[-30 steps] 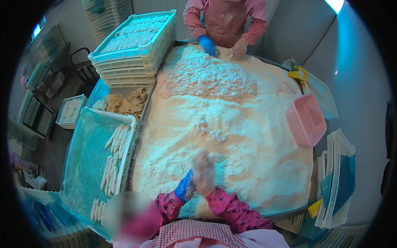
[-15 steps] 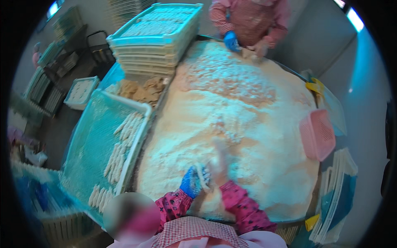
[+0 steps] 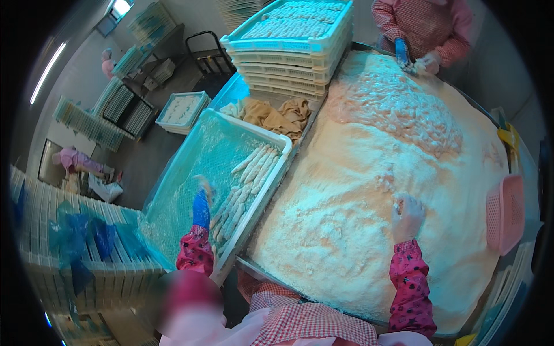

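Note:
My left hand, in a blue glove, hangs over the green-lined tray, left of rows of flour-coated strips. Motion smears its fingertips, and whether a strip is in them I cannot tell. On the bed of flour my right hand, in a pale floury glove, has its fingers curled in. What they hold, if anything, is hidden. Beside it lies a small cluster of pale raw pieces. A larger heap of wet raw pieces spreads across the far part of the flour.
Stacked trays stand beyond my tray, with tan cloths before them. A pink basket sits at the right edge. Across the table a co-worker's gloved hands work at the flour. More stacked trays stand at left.
My left hand has moved left from the flour to over the tray; earlier it held a coated strip. My right hand has gone right and forward on the flour. The view has swung left.

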A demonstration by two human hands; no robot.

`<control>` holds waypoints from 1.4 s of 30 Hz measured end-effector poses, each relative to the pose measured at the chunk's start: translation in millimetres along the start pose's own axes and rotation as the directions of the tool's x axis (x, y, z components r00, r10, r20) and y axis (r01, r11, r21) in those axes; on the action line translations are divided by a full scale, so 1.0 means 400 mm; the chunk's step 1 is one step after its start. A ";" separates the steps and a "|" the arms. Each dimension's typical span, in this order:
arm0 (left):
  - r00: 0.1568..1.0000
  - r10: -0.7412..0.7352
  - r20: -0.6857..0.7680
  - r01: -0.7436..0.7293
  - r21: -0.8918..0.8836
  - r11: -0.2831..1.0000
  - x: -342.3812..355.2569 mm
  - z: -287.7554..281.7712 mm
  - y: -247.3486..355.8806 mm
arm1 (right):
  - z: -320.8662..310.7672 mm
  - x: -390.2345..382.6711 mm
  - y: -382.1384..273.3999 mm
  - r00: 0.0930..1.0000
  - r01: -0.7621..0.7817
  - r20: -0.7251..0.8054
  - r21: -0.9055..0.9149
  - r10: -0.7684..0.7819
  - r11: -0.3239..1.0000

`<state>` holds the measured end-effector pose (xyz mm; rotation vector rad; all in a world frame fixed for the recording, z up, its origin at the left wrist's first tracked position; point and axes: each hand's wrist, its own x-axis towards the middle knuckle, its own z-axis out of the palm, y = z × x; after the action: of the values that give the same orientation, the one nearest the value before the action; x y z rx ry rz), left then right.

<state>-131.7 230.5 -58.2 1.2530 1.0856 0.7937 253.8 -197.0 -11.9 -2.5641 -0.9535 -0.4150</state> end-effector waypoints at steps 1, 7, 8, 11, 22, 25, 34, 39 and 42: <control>0.991 -0.071 0.116 0.045 0.217 0.975 0.028 -0.022 -0.051 | 0.000 0.001 0.001 1.000 -0.021 0.001 0.006 0.021 1.000; 0.905 -0.269 0.331 0.223 0.171 0.960 -0.029 0.087 0.056 | 0.009 0.000 0.047 0.994 -0.078 -0.067 0.122 0.087 0.989; 0.885 -0.244 0.396 0.167 0.219 0.961 -0.020 0.074 0.053 | -0.003 0.010 0.049 0.981 -0.139 -0.101 0.245 0.168 0.959; 0.898 -0.208 0.386 0.149 0.178 0.973 -0.061 -0.081 0.026 | -0.105 0.006 0.012 0.917 -0.275 -0.043 0.654 0.398 0.705; 0.692 0.430 0.579 -0.696 0.381 0.609 -0.391 0.435 0.054 | -0.152 -0.265 0.104 0.919 -0.394 0.170 0.466 0.357 0.792; 0.363 0.099 0.927 -0.753 0.229 0.617 -0.491 0.665 0.034 | -0.157 -0.281 -0.007 0.961 0.082 0.234 0.259 -0.145 0.962; 0.599 -0.164 0.784 0.111 0.121 0.986 -0.522 0.804 -0.002 | -0.161 -0.298 0.117 0.752 -0.445 0.245 0.873 0.612 0.198; 0.248 0.125 0.961 -0.868 0.163 0.469 -0.437 0.734 0.032 | -0.164 -0.316 0.104 0.957 -0.277 0.230 0.530 0.178 0.802; 0.225 0.243 0.944 -0.896 0.102 0.431 -0.459 0.711 0.041 | -0.165 -0.315 0.059 0.978 -0.195 0.171 0.560 0.117 0.805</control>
<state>78.3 -31.8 -14.0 2.4772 -0.1524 0.1812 168.5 -313.4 -8.9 -2.0964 -0.7509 0.0896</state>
